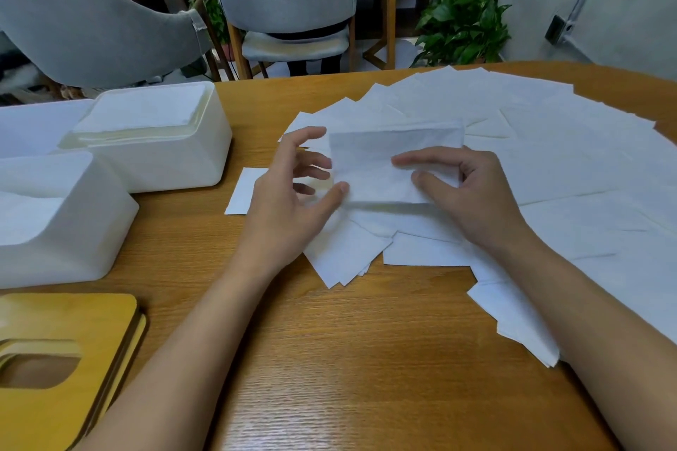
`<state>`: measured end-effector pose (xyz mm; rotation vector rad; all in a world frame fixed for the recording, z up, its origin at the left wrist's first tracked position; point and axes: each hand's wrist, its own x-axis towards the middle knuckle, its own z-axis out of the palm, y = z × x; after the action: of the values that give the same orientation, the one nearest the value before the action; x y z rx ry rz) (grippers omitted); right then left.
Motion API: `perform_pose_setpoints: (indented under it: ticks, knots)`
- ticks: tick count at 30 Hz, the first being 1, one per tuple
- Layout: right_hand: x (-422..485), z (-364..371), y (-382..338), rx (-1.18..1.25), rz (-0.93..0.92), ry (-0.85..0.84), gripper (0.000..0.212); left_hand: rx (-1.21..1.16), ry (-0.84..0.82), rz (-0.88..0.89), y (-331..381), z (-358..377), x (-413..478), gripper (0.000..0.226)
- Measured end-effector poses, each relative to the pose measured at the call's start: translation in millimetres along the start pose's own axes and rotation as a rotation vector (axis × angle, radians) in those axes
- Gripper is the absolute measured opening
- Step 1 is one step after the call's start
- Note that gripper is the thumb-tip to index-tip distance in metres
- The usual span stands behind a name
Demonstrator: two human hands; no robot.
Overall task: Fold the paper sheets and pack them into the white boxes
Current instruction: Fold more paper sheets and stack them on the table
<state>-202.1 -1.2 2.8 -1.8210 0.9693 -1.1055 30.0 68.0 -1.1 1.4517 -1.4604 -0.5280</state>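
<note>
White folded sheet (388, 165) | right hand (472, 194) pinches | left hand (289, 194) splayed beside

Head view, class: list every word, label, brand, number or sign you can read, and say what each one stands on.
No text can be read anywhere.
The folded sheet, the loose paper sheets, the white boxes and the wooden lids show no print, labels or numbers.
</note>
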Motion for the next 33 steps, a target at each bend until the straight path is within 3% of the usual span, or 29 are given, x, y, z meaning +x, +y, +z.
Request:
perform_pose_setpoints:
  ticks: [3, 6, 9, 13, 23, 33]
  knots:
    - [4.1, -3.7, 4.8, -0.015, 0.029, 0.103, 0.032, 0.205, -0.173, -0.001, -5.7, -3.5, -0.3, 0.080]
    - [6.1, -4.7, 8.2, -0.041, 0.046, 0.107, 0.033, 0.352, -0.258, 0.087, -10.4, -1.4, -0.5, 0.057]
    - [5.9, -2.7, 9.9, -0.045, 0.059, 0.084, 0.034, 0.369, -0.212, 0.155, -15.5, 0.7, 1.1, 0.034]
    - [5.5, -0.7, 9.4, -0.048, 0.083, 0.067, 0.035, 0.412, -0.213, 0.216, -21.2, 4.8, 1.6, 0.023]
    - [6.7, 1.2, 10.1, -0.061, 0.091, 0.077, 0.036, 0.395, -0.063, 0.327, -25.0, 16.4, 9.5, 0.010]
    - [5.2, -1.9, 9.3, -0.047, 0.042, 0.026, 0.033, 0.280, 0.060, 0.392, -3.4, 14.8, -2.9, 0.011]
